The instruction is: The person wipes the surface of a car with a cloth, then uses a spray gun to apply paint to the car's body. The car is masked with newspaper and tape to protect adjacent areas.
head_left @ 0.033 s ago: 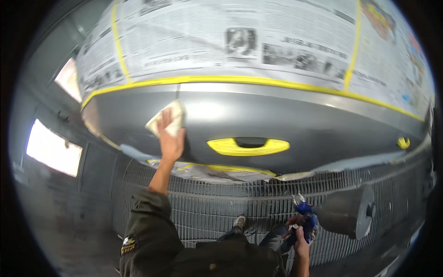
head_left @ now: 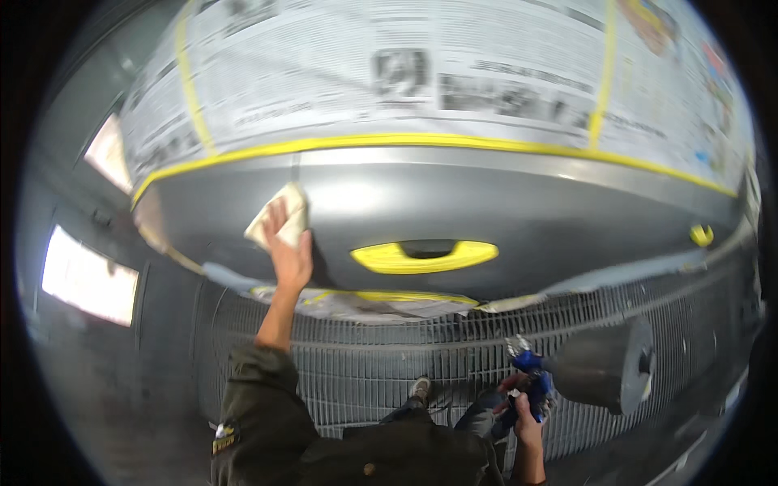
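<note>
A pale yellow cloth (head_left: 281, 212) lies under the fingers of my left hand (head_left: 287, 249), pressed against a smooth grey car door panel (head_left: 356, 194). The hand is left of the yellow-taped door handle (head_left: 425, 257), just below a seam in the panel. Low on the right, my right hand (head_left: 527, 413) is closed round the grip of a blue and silver spray gun (head_left: 531, 374). A large dark paint cup (head_left: 596, 368) is joined to the gun and lies sideways in view. Part of the right hand's grip is hidden.
Newspaper masking (head_left: 324, 73) edged with yellow tape (head_left: 389, 141) covers the car above the panel. Masking paper also lines its lower edge. A metal floor grating (head_left: 356, 340) runs beneath, with my shoe (head_left: 420, 389) on it. Bright windows (head_left: 91, 275) are at left.
My left hand and the cloth have slid slightly down the panel, away from the taped edge. The whole view has shifted a little. The right hand still holds the spray gun.
</note>
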Demonstrator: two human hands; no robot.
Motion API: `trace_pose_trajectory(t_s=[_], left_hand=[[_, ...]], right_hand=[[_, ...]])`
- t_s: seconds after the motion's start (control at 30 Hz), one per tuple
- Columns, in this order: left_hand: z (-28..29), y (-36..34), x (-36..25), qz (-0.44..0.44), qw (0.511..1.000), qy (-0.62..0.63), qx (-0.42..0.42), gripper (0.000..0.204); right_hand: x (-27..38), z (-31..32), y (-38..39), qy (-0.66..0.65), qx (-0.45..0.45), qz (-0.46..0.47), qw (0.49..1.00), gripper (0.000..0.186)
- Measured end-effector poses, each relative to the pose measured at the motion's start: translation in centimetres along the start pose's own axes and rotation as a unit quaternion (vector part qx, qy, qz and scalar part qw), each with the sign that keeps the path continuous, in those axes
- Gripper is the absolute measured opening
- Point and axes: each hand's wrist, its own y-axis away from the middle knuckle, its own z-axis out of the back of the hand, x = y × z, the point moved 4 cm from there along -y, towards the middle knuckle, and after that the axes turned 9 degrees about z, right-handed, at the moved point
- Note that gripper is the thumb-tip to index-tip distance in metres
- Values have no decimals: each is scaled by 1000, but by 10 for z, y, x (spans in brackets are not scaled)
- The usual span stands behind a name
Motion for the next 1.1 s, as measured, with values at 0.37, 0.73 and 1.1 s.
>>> trace_pose_trajectory(t_s=[0.37,0.73,1.1], left_hand=[[-160,-2,-380,-570,762,-126,280,55],[-417,70,-749,-694,696,-77,166,49],[-459,159,-677,-706,685,-108,147,46]], right_hand=[[-20,112,40,114,22,-2,993,30],[54,277,39,-97,-262,38,959,35],[48,328,51,-135,-344,17,929,40]])
